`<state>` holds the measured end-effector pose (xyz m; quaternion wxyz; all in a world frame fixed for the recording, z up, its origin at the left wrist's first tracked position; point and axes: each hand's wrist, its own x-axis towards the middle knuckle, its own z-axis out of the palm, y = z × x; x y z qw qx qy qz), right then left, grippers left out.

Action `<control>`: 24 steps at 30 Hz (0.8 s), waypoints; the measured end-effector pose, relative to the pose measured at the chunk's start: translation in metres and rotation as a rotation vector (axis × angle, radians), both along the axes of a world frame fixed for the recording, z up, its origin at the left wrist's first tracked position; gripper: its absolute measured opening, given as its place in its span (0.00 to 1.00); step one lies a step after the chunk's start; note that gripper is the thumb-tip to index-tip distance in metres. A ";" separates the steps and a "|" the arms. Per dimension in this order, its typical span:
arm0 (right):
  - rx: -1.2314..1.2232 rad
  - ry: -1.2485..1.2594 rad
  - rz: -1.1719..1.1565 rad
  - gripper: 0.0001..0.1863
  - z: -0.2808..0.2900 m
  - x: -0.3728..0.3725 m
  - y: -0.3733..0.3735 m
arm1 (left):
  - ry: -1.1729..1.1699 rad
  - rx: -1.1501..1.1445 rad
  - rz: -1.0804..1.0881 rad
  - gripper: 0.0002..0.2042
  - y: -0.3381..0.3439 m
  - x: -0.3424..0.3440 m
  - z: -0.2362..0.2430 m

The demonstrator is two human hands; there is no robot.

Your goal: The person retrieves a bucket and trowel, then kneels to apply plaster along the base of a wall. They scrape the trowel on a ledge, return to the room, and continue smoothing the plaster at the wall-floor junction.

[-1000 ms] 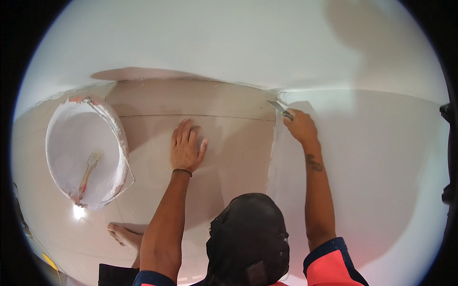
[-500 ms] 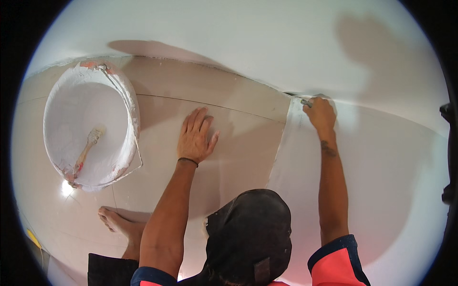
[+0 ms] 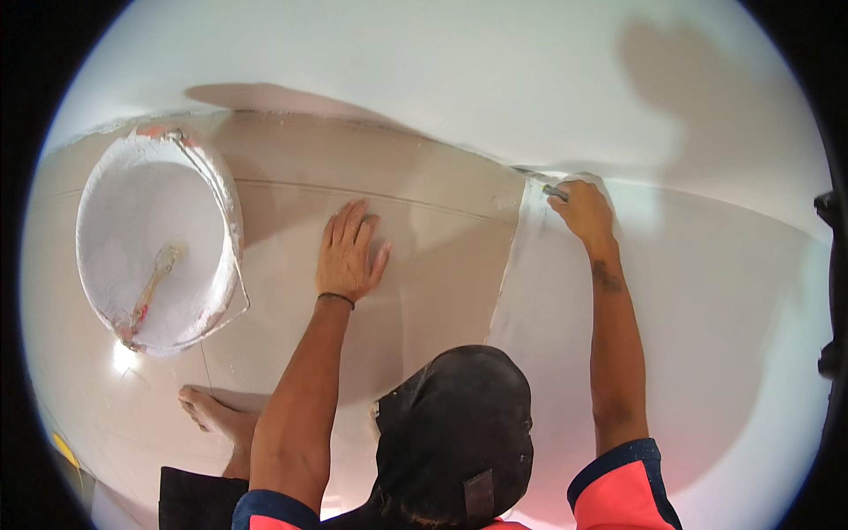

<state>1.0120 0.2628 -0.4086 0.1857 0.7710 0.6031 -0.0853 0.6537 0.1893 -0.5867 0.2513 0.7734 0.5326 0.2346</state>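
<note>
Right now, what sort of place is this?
Likely a room under renovation: a white-smeared bucket holding a brush, and a scraper in the right hand at the foot of the wall.

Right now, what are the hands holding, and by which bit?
The right hand grips a scraper by its handle; the left hand holds nothing.

One head-worn fisheye looks down, seemingly from fairly near.

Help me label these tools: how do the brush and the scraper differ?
The brush sits untouched in the bucket; the scraper is gripped in the right hand. The brush's handle is tan with red; the scraper's looks dark. Both have handles.
</note>
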 end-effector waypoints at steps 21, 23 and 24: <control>-0.153 -0.086 0.007 0.13 0.009 -0.008 0.024 | 0.001 0.001 -0.028 0.21 0.003 -0.002 -0.002; -0.099 -0.064 0.049 0.13 0.006 -0.009 0.026 | -0.006 0.008 -0.014 0.21 0.003 -0.003 -0.003; -0.127 -0.092 0.001 0.14 0.004 -0.008 0.027 | -0.018 0.009 -0.002 0.21 0.002 -0.003 -0.004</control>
